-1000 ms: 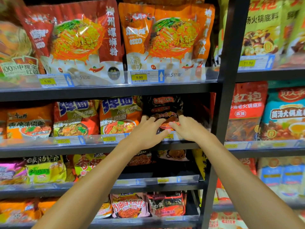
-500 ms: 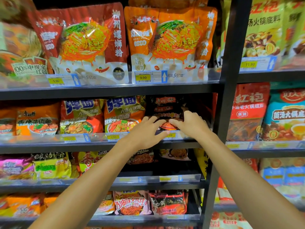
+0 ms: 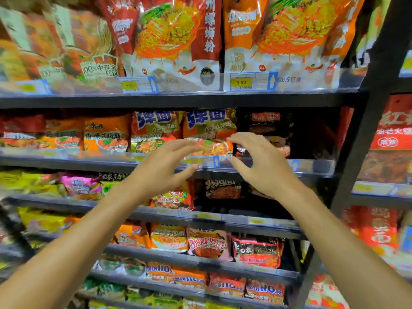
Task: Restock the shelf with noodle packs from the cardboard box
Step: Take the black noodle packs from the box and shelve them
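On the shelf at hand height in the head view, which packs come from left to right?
Orange beef noodle pack → red pack with blue letters → gold pack with blue letters → black pack.

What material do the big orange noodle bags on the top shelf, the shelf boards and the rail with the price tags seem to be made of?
Orange noodle bags: apparently glossy plastic film; it wrinkles and shows bright glare.
Shelf boards: probably painted metal; thin dark matte edges.
Price-tag rail: clear plastic, it seems; the bags show through it.

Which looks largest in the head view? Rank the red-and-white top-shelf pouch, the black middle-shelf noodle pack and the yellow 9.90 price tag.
1. red-and-white top-shelf pouch
2. black middle-shelf noodle pack
3. yellow 9.90 price tag
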A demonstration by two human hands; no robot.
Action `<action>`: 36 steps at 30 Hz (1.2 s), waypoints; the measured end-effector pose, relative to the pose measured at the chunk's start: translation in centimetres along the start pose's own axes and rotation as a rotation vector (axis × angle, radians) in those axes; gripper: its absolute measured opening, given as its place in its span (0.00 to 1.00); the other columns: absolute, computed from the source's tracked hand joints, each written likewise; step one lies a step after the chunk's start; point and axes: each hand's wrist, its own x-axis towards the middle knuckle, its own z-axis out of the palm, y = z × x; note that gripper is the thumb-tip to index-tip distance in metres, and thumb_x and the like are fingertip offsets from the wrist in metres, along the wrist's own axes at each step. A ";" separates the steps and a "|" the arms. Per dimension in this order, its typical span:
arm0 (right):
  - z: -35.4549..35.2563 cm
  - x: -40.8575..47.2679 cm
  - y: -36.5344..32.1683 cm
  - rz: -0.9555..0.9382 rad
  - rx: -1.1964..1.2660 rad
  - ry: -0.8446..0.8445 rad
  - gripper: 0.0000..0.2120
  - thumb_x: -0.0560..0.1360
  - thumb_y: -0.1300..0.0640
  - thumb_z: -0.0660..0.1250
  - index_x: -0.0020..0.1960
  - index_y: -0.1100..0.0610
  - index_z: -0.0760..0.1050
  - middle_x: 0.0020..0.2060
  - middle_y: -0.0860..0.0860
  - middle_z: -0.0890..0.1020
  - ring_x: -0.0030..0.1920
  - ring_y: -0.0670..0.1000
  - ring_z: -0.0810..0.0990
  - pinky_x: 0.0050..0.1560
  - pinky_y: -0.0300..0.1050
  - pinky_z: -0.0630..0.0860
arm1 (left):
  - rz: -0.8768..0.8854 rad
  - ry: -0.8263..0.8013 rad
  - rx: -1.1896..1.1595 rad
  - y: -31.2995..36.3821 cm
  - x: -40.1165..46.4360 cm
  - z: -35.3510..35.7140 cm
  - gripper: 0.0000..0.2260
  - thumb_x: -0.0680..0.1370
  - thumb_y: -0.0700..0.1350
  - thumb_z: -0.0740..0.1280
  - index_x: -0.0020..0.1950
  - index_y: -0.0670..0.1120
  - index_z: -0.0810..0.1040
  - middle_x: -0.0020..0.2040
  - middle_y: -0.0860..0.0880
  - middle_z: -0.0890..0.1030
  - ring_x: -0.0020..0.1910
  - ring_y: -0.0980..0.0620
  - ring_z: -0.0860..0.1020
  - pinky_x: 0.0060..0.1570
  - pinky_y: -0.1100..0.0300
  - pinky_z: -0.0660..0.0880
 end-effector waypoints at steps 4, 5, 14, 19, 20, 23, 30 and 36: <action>4.5 0.8 -6.6 -0.118 0.068 -0.121 0.22 0.80 0.44 0.63 0.74 0.44 0.67 0.72 0.42 0.71 0.73 0.45 0.66 0.72 0.49 0.68 | -0.078 -0.030 0.058 -4.9 -6.2 -2.4 0.22 0.81 0.60 0.60 0.73 0.55 0.71 0.73 0.55 0.71 0.73 0.55 0.67 0.69 0.55 0.68; 6.2 1.2 -8.7 -0.143 0.071 -0.161 0.23 0.81 0.44 0.63 0.74 0.44 0.66 0.73 0.42 0.70 0.74 0.45 0.65 0.72 0.48 0.66 | -0.116 -0.039 0.067 -6.7 -8.5 -3.1 0.23 0.80 0.61 0.59 0.73 0.55 0.71 0.73 0.54 0.71 0.73 0.55 0.67 0.69 0.54 0.69; 24.6 3.9 -30.0 -0.334 0.161 -0.427 0.23 0.79 0.43 0.66 0.72 0.48 0.71 0.71 0.46 0.73 0.73 0.50 0.68 0.73 0.48 0.65 | -0.449 -0.250 0.238 -21.7 -33.1 -11.4 0.28 0.79 0.65 0.54 0.72 0.51 0.73 0.72 0.49 0.72 0.71 0.47 0.69 0.70 0.49 0.68; 33.2 4.0 -41.1 -0.440 0.210 -0.627 0.26 0.79 0.37 0.60 0.74 0.46 0.67 0.72 0.45 0.71 0.73 0.50 0.66 0.71 0.52 0.68 | -0.698 -0.339 0.278 -27.0 -46.5 -14.5 0.33 0.78 0.70 0.48 0.76 0.54 0.67 0.77 0.51 0.66 0.77 0.48 0.60 0.76 0.50 0.57; 34.7 3.8 -43.1 -0.470 0.206 -0.663 0.27 0.79 0.37 0.60 0.74 0.47 0.67 0.72 0.46 0.70 0.73 0.50 0.66 0.71 0.51 0.67 | -0.750 -0.343 0.277 -27.7 -49.1 -15.0 0.34 0.77 0.71 0.46 0.76 0.54 0.68 0.77 0.51 0.66 0.77 0.48 0.59 0.76 0.50 0.56; 39.4 3.2 -49.1 -0.556 0.209 -0.767 0.29 0.79 0.36 0.58 0.76 0.48 0.63 0.76 0.48 0.66 0.76 0.51 0.62 0.75 0.51 0.62 | -0.900 -0.378 0.289 -29.1 -56.5 -16.0 0.35 0.77 0.70 0.45 0.77 0.54 0.65 0.78 0.50 0.64 0.78 0.48 0.57 0.77 0.51 0.54; 51.5 1.6 -60.1 -0.700 0.267 -0.968 0.34 0.78 0.34 0.58 0.79 0.48 0.60 0.78 0.47 0.61 0.79 0.51 0.57 0.77 0.52 0.58 | -1.281 -0.474 0.231 -32.1 -71.3 -16.5 0.39 0.73 0.75 0.39 0.77 0.57 0.65 0.79 0.53 0.61 0.79 0.48 0.55 0.77 0.50 0.52; 63.1 2.5 -68.6 -0.834 0.283 -1.110 0.33 0.79 0.35 0.59 0.79 0.47 0.58 0.78 0.47 0.62 0.77 0.51 0.59 0.75 0.50 0.62 | -1.544 -0.514 0.157 -36.8 -79.5 -16.2 0.32 0.78 0.71 0.50 0.77 0.56 0.63 0.79 0.54 0.60 0.78 0.51 0.55 0.76 0.51 0.55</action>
